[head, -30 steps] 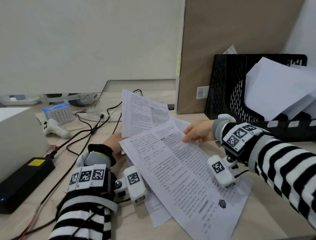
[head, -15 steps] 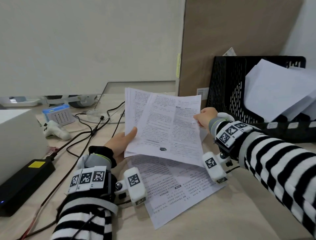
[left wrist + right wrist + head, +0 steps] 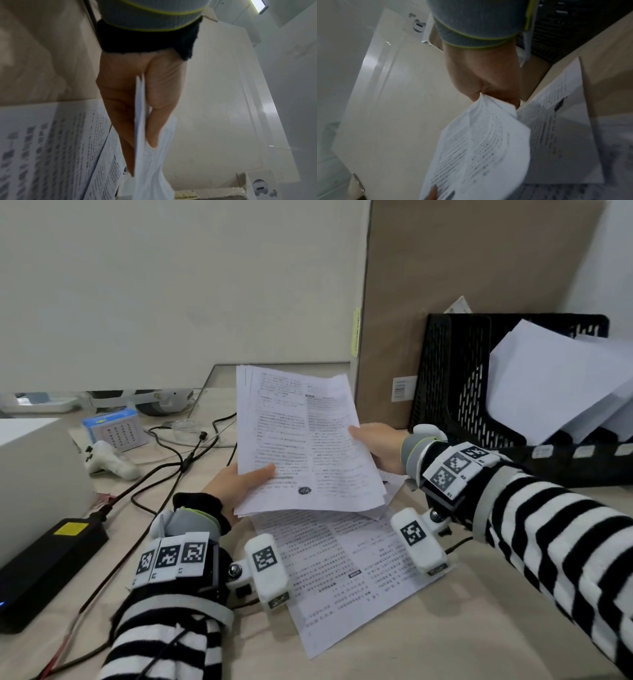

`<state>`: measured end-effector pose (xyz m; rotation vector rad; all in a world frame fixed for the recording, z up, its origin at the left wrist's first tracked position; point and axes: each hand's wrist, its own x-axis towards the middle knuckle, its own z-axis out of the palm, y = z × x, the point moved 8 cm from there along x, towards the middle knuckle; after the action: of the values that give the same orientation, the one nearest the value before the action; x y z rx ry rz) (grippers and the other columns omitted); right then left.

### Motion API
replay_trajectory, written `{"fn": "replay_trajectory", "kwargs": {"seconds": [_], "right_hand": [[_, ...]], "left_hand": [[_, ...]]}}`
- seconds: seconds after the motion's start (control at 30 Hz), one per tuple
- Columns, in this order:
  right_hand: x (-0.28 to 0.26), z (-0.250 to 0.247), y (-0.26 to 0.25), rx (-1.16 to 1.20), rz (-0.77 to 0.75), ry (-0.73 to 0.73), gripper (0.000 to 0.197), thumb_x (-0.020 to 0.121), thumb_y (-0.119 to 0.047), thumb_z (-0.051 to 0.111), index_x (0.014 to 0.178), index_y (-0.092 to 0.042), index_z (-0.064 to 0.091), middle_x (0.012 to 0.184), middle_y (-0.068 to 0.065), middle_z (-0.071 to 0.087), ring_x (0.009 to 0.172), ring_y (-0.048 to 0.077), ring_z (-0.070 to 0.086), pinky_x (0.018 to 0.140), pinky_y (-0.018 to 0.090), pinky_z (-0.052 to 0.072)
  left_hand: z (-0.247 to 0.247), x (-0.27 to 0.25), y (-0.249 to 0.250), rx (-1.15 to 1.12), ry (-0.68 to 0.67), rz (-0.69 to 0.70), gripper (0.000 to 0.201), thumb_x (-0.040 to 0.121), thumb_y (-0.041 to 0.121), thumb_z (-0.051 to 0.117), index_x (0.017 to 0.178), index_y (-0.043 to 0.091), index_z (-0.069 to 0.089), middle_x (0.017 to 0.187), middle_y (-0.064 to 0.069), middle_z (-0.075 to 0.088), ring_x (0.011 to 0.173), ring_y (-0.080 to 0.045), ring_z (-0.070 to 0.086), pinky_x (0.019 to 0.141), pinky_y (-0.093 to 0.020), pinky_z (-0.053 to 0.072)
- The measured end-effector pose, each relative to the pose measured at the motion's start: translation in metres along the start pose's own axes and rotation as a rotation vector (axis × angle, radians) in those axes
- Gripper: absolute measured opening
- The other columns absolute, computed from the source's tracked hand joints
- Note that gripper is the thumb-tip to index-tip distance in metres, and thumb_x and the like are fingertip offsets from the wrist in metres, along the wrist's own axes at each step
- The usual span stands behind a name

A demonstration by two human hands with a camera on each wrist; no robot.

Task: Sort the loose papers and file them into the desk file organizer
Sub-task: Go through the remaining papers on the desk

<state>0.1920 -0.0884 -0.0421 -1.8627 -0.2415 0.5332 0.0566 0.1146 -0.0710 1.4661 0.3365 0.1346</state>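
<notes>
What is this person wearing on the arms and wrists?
Both arms wear black-and-white striped sleeves. Each wrist carries a grey band edged in yellow-green, a strap of square black-and-white marker tags, and a white camera pod with its own tag. Both hands are bare.

the left hand pinches a thin sheaf of white printed paper sheets edge-on, thumb on one face, fingers on the other. more white printed pages lie below on the pale beige desk surface.
</notes>
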Motion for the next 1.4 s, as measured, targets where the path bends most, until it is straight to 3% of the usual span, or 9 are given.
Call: {"fn": "replay_trajectory", "kwargs": {"seconds": [0.1, 0.23, 0.4, 0.63, 0.77, 0.93, 1.03, 1.2, 1.4], "right_hand": [[-0.004, -0.014, -0.007, -0.156, -0.002, 0.124, 0.061, 0.096, -0.054, 0.033, 0.133, -0.008, 0.050, 0.130, 0.008, 0.058, 0.118, 0.028, 0.054, 0.100, 0.040, 0.042], [-0.004, -0.057, 0.014, -0.651, 0.157, 0.245, 0.043, 0.095, -0.033, 0.052, 0.129, -0.007, 0.048, 0.129, 0.013, 0.052, 0.110, 0.031, 0.053, 0.088, 0.035, 0.044], [0.005, -0.073, 0.043, -0.916, 0.317, 0.107, 0.088, 0.081, -0.038, 0.073, 0.148, -0.007, 0.024, 0.148, 0.013, 0.035, 0.132, 0.033, 0.040, 0.106, 0.043, 0.039], [0.028, -0.090, 0.047, -1.037, 0.392, 0.015, 0.158, 0.024, -0.059, 0.089, 0.152, -0.022, 0.005, 0.152, 0.013, 0.027, 0.134, 0.036, 0.034, 0.104, 0.051, 0.039], [0.052, -0.093, 0.059, -0.992, 0.396, -0.025, 0.135, 0.021, -0.055, 0.093, 0.139, -0.017, 0.038, 0.137, 0.007, 0.049, 0.122, 0.031, 0.049, 0.100, 0.049, 0.044], [0.021, -0.070, 0.040, -0.871, 0.202, 0.075, 0.019, 0.089, -0.026, 0.057, 0.082, -0.008, 0.052, 0.078, 0.009, 0.057, 0.064, 0.023, 0.050, 0.060, 0.029, 0.042], [0.000, -0.076, 0.022, -0.532, 0.025, 0.271, 0.022, 0.093, -0.010, 0.040, 0.072, -0.008, 0.045, 0.060, 0.009, 0.044, 0.050, 0.019, 0.037, 0.048, 0.027, 0.029], [-0.047, -0.085, -0.009, -0.069, -0.241, 0.474, 0.020, 0.101, -0.015, 0.034, 0.113, -0.012, 0.050, 0.089, 0.008, 0.054, 0.055, 0.016, 0.043, 0.049, 0.026, 0.041], [-0.070, -0.063, -0.017, 0.288, -0.310, 0.442, 0.022, 0.101, -0.015, 0.038, 0.117, -0.017, 0.052, 0.083, 0.003, 0.055, 0.052, 0.011, 0.040, 0.034, 0.015, 0.032]], "left_hand": [[-0.015, 0.003, -0.002, -0.016, 0.117, 0.005, 0.028, 0.090, 0.003, 0.060, 0.118, -0.001, 0.058, 0.115, -0.016, 0.066, 0.103, -0.033, 0.063, 0.092, -0.044, 0.050], [-0.047, 0.016, -0.006, -0.021, 0.347, 0.045, 0.032, 0.088, 0.003, 0.063, 0.119, 0.002, 0.059, 0.120, -0.018, 0.063, 0.108, -0.033, 0.062, 0.100, -0.048, 0.046], [-0.053, 0.024, -0.011, -0.051, 0.370, 0.040, 0.037, 0.086, 0.003, 0.065, 0.122, 0.000, 0.058, 0.122, -0.019, 0.063, 0.109, -0.034, 0.062, 0.100, -0.050, 0.046], [-0.042, 0.020, -0.008, -0.072, 0.341, 0.057, 0.034, 0.089, 0.001, 0.061, 0.123, -0.001, 0.058, 0.119, -0.019, 0.064, 0.107, -0.034, 0.063, 0.099, -0.050, 0.047], [-0.041, 0.019, -0.007, -0.059, 0.335, 0.056, 0.032, 0.090, 0.001, 0.060, 0.121, 0.001, 0.058, 0.119, -0.019, 0.064, 0.106, -0.034, 0.063, 0.098, -0.050, 0.048], [-0.041, 0.015, -0.006, -0.098, 0.341, 0.058, 0.034, 0.090, 0.000, 0.059, 0.124, -0.001, 0.057, 0.119, -0.019, 0.063, 0.107, -0.036, 0.062, 0.096, -0.046, 0.049], [-0.043, 0.014, -0.004, -0.125, 0.371, 0.096, 0.034, 0.089, 0.002, 0.060, 0.123, 0.001, 0.058, 0.120, -0.016, 0.064, 0.105, -0.032, 0.063, 0.097, -0.044, 0.048], [-0.056, 0.011, 0.001, -0.088, 0.479, 0.187, 0.049, 0.072, 0.023, 0.067, 0.120, 0.011, 0.062, 0.118, -0.007, 0.065, 0.108, -0.028, 0.062, 0.101, -0.045, 0.046], [-0.061, 0.009, 0.004, -0.060, 0.542, 0.230, 0.041, 0.078, 0.022, 0.062, 0.118, 0.011, 0.064, 0.113, -0.005, 0.067, 0.106, -0.028, 0.063, 0.099, -0.046, 0.047]]}}
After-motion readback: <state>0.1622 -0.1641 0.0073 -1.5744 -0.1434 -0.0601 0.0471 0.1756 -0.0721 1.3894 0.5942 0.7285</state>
